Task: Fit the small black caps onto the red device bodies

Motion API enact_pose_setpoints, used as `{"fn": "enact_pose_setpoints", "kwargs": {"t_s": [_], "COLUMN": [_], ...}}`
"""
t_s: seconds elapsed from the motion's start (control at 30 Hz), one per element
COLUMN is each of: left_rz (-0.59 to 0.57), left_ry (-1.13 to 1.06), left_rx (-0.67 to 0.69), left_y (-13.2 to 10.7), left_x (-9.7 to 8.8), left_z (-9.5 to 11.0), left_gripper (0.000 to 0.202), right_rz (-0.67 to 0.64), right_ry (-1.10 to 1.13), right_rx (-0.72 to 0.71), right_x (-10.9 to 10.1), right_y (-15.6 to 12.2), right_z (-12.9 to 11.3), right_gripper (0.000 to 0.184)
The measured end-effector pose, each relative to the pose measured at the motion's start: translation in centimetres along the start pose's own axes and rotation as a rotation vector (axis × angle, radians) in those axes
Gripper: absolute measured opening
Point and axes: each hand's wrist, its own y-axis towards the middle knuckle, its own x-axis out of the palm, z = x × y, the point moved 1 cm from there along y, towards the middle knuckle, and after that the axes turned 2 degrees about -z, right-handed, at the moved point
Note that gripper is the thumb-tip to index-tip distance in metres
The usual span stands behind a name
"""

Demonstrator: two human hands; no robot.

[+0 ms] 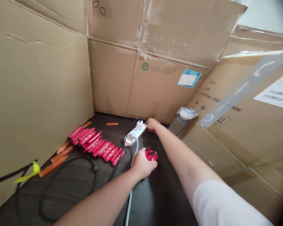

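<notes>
My left hand is closed around a bundle of slim red tubes with black ends, just in front of the power strip. Farther back, my right hand reaches past the strip's far end. Its fingers are bent, and a red item shows beneath it, partly hidden. I cannot make out whether the right hand grips it. To the left, a long slanting row of similar red tubes lies side by side on the dark table.
Behind my left hand sits the white power strip with plugs and cables. A black cable loops at left beside orange transparent strips. A clear bottle stands at right. Cardboard walls surround the table.
</notes>
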Motion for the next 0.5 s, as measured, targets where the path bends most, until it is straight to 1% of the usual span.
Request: {"fn": "enact_pose_setpoints", "kwargs": {"t_s": [0.1, 0.17, 0.2, 0.27, 0.3, 0.33, 0.4, 0.43, 0.5], "left_rz": [-0.006, -0.007, -0.004, 0.015, 0.031, 0.05, 0.083, 0.092, 0.086], "left_ry": [-0.012, 0.0, 0.015, 0.056, 0.078, 0.101, 0.138, 0.15, 0.15], "left_rx": [-0.008, -0.012, -0.007, 0.023, 0.047, 0.073, 0.121, 0.135, 0.15], "left_y": [0.0, 0.0, 0.0, 0.1, 0.1, 0.1, 0.1, 0.1, 0.0], "left_x": [0.0, 0.1, 0.1, 0.0, 0.0, -0.1, -0.2, -0.3, -0.4], "left_z": [0.0, 0.1, 0.1, 0.1, 0.2, 0.2, 0.5, 0.6, 1.0], "left_gripper": [0.027, 0.028, 0.028, 0.026, 0.026, 0.025, 0.024, 0.025, 0.025], "right_rz": [0.049, 0.053, 0.038, -0.033, -0.085, -0.161, -0.294, -0.348, -0.369], "right_ry": [0.049, 0.087, 0.104, 0.139, 0.163, 0.195, 0.231, 0.252, 0.302], "right_rx": [-0.024, -0.055, -0.074, -0.124, -0.164, -0.232, -0.295, -0.304, -0.278], "right_x": [-1.3, -2.3, -2.6, -2.7, -2.5, -2.1, -1.0, -0.3, 0.9], "right_y": [-1.1, -2.7, -3.8, -6.6, -8.2, -9.8, -12.9, -14.3, -16.3], "right_z": [0.1, 0.5, 0.9, 1.8, 2.4, 2.9, 3.9, 4.3, 4.8], "right_gripper": [0.022, 0.024, 0.023, 0.018, 0.014, 0.013, 0.012, 0.012, 0.014]}}
